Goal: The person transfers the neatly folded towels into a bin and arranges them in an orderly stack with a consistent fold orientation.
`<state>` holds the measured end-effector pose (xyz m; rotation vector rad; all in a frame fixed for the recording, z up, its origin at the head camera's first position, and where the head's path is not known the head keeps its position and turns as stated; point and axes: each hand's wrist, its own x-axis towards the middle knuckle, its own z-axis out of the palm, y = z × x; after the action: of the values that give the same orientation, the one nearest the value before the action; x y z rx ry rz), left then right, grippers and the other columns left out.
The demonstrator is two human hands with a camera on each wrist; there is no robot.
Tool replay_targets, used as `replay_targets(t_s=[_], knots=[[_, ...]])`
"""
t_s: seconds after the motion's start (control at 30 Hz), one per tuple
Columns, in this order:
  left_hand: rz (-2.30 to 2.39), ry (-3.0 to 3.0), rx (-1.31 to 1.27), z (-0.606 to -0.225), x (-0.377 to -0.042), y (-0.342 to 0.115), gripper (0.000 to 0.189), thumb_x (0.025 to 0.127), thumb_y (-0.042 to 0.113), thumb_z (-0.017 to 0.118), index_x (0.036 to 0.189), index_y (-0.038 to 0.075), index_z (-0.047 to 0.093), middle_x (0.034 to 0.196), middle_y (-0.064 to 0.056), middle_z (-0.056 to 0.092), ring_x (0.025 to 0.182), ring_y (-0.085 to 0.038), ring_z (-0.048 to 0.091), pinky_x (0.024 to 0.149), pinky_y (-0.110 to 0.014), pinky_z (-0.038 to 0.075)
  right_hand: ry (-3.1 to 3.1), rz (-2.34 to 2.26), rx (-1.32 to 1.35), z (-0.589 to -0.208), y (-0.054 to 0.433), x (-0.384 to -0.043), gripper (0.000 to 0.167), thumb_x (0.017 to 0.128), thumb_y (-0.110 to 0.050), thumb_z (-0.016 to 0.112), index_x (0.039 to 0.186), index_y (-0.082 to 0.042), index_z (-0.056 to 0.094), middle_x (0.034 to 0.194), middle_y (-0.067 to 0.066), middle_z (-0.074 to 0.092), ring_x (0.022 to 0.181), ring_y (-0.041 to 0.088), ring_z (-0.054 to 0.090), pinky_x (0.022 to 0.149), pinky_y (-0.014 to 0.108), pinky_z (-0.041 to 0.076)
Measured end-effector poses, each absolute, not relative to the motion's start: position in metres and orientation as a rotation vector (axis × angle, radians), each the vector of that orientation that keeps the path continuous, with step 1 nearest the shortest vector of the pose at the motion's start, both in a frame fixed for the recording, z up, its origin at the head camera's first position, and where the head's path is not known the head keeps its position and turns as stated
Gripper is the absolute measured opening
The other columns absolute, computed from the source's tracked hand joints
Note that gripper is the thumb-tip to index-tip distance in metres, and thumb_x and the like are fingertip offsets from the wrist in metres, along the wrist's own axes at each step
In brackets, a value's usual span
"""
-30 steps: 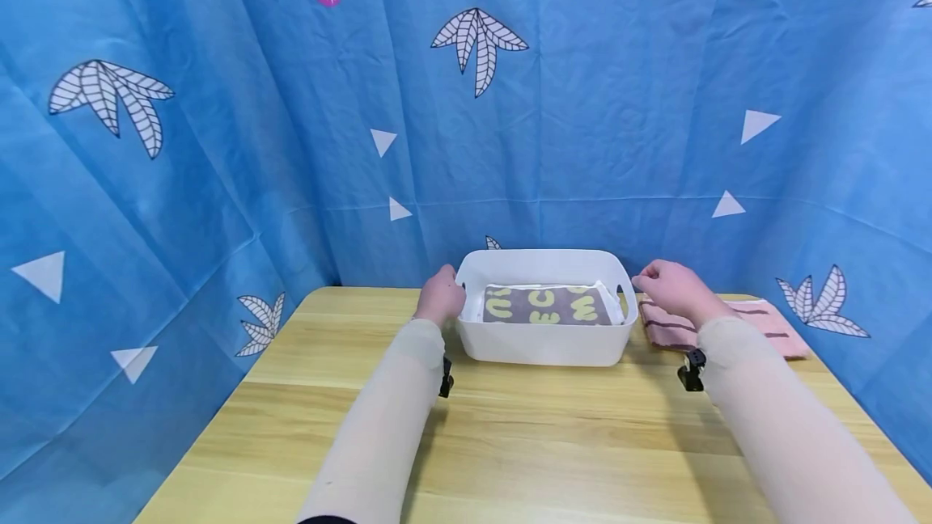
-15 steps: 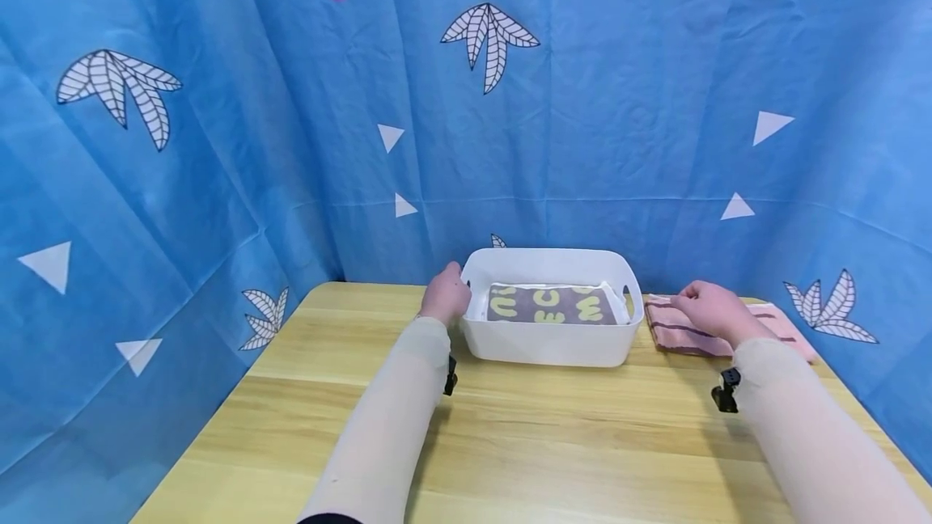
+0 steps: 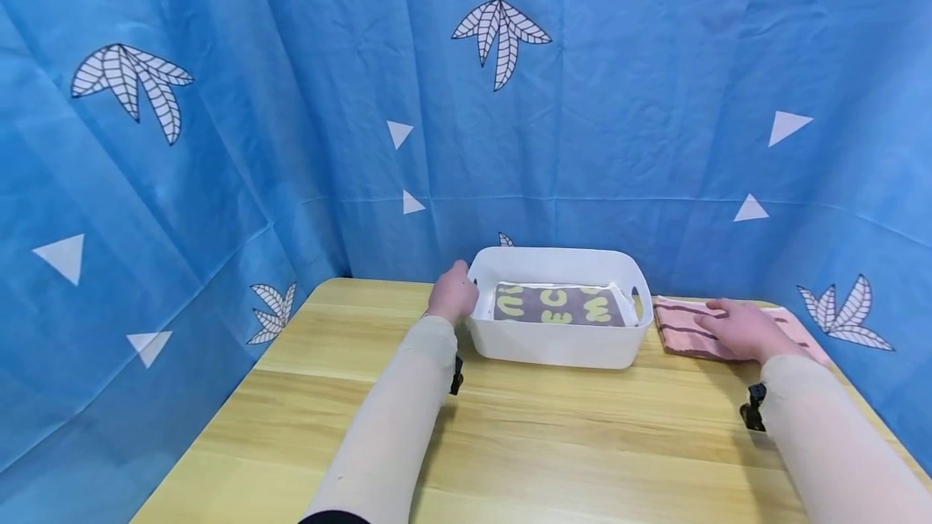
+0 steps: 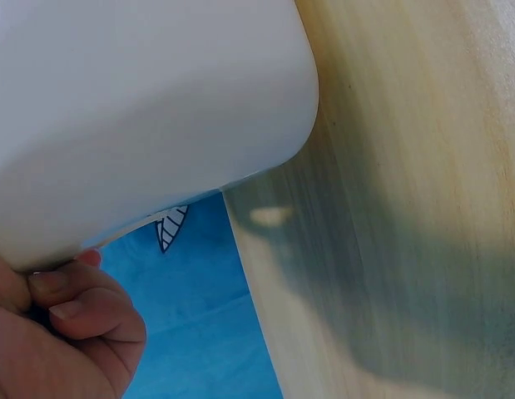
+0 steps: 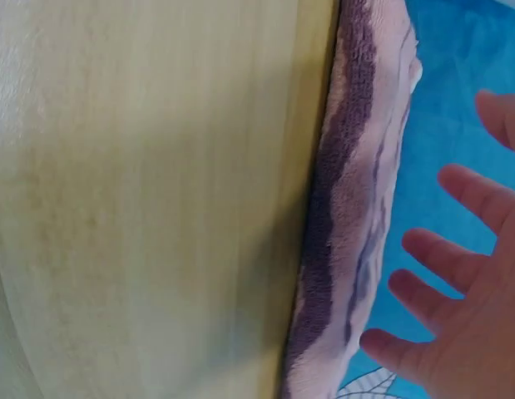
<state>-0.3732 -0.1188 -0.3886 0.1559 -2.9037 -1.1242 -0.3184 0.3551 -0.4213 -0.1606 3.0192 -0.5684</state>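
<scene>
A white plastic basket (image 3: 553, 348) stands near the back of the table. My left hand (image 3: 455, 294) grips its left end by the handle slot; in the left wrist view the curled fingers (image 4: 97, 314) meet the basket's edge. Inside the basket lies a folded grey cloth (image 3: 535, 303) with yellow letters and a white border. To the right of the basket is a folded pink towel (image 3: 677, 320) with dark stripes. Above this towel hovers my right hand (image 3: 746, 331), its fingers spread and holding nothing, as the right wrist view also shows.
The light wooden table (image 3: 553, 435) extends in front of the basket. A blue patterned curtain (image 3: 626, 128) hangs close behind the table and along both sides.
My right hand has left the basket's right end, moved right over the pink towel and spread its fingers. My left hand keeps its grip on the basket. The head view has shifted slightly.
</scene>
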Motion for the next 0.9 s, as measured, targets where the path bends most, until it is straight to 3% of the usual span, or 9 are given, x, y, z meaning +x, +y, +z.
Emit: replay_targets(t_s=[0.43, 0.73, 0.9], knots=[[-1.108, -2.901, 0.150, -0.391, -0.378, -0.117, 0.034, 0.103, 0.010, 0.051, 0.137, 0.005, 0.048, 0.119, -0.015, 0.062, 0.101, -0.029, 0.060, 0.093, -0.048, 0.052, 2.973, -0.531, -0.125, -0.430, 0.359, -0.322, 0.090, 0.103, -0.061, 0.039, 0.148, 0.016, 0.030, 0.144, 0.048, 0.027, 0.129, 0.070, 0.019, 0.101, 0.078, 0.020], [-1.100, -2.914, 0.167, -0.392, -0.377, -0.116, 0.034, 0.103, 0.010, 0.051, 0.137, 0.006, 0.047, 0.118, -0.015, 0.062, 0.100, -0.029, 0.060, 0.092, -0.048, 0.052, 2.988, -0.469, -0.115, -0.436, 0.353, -0.330, 0.096, 0.100, -0.069, 0.035, 0.149, 0.013, 0.031, 0.144, 0.048, 0.028, 0.128, 0.070, 0.024, 0.098, 0.079, 0.025], [-1.106, -2.916, 0.153, -0.389, -0.375, -0.115, 0.033, 0.104, 0.011, 0.050, 0.137, 0.006, 0.047, 0.117, -0.015, 0.062, 0.099, -0.028, 0.060, 0.092, -0.048, 0.053, 2.914, -0.477, -0.087, -0.438, 0.356, -0.331, 0.100, 0.098, -0.073, 0.034, 0.153, 0.009, 0.025, 0.147, 0.048, 0.018, 0.130, 0.072, 0.011, 0.097, 0.083, 0.017]])
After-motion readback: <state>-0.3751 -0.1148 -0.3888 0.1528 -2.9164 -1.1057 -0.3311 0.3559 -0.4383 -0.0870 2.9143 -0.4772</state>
